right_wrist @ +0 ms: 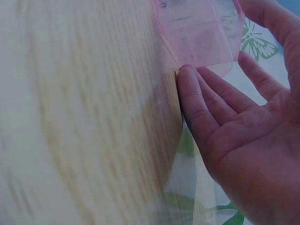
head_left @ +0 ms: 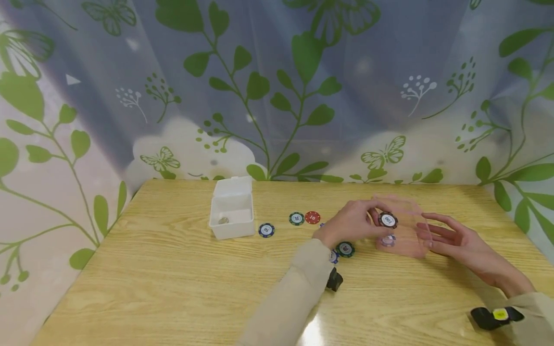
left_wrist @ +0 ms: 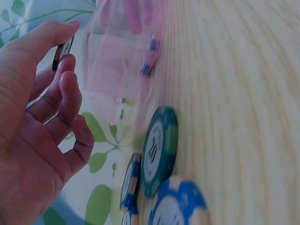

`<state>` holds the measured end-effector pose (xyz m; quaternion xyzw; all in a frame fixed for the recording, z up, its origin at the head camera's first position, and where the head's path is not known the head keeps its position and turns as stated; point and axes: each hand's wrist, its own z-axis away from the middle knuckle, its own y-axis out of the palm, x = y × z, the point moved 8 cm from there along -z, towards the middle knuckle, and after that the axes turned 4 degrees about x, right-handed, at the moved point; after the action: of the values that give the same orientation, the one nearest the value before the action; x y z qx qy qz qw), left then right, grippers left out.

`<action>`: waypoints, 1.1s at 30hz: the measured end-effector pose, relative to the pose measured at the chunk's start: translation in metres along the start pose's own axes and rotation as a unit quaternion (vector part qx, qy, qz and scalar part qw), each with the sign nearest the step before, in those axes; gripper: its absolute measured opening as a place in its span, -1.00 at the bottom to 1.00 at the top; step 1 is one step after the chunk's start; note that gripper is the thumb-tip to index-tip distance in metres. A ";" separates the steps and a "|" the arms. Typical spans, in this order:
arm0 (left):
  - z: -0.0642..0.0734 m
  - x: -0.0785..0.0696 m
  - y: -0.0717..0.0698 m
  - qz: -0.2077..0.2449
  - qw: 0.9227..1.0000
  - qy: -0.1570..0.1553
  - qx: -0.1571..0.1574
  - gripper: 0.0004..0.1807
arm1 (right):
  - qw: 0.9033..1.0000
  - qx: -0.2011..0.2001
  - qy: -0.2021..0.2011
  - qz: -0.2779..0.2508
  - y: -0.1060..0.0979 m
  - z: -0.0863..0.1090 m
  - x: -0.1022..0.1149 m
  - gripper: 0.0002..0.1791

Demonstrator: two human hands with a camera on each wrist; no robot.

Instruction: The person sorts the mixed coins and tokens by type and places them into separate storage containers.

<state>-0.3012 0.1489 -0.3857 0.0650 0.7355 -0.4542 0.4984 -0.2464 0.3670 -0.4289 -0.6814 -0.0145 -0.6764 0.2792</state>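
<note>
My left hand pinches a black-edged poker chip marked 100 between thumb and fingertip. It holds the chip above a pink see-through box, whose lid stands up at the back. Inside that box lies a blue and white poker chip, seen through the wall. My right hand touches the box's right side with nearly straight fingers. Beneath the left wrist, a green poker chip marked 20 lies beside blue and white poker chips, some partly cut off.
Left of the hands, an open white box holds a small brownish round thing. Between the boxes lie a blue chip, a green chip and a red chip. A patterned curtain hangs behind the wooden table.
</note>
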 end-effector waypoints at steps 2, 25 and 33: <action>-0.002 0.000 0.002 0.000 1.000 0.000 0.001 -0.57 | 1.000 -0.001 0.000 0.002 0.000 0.000 0.000 -0.32; -0.014 0.002 0.019 0.010 1.000 -0.009 0.011 -0.55 | 1.000 0.010 -0.006 -0.013 0.002 0.000 -0.001 -0.30; -0.013 0.002 0.021 0.048 0.999 -0.015 0.022 -0.53 | 1.000 0.016 -0.008 -0.019 0.002 0.000 0.000 -0.30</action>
<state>-0.2993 0.1697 -0.3986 0.1045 0.7139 -0.4472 0.5287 -0.2457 0.3647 -0.4296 -0.6816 -0.0401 -0.6761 0.2770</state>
